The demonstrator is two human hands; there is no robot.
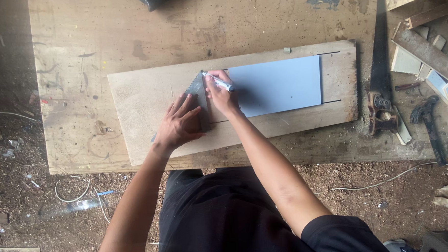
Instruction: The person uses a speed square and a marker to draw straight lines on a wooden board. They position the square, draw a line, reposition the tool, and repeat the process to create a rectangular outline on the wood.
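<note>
We see the left hand [179, 124] spread flat, pressing a grey square [197, 91] onto the board [145, 94]; the right hand [221, 96] pinches a white marker [220, 82].

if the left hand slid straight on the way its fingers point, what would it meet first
Probably the right hand with its pen: the left hand lies flat on the dark triangular square, fingers pointing that way.
</note>
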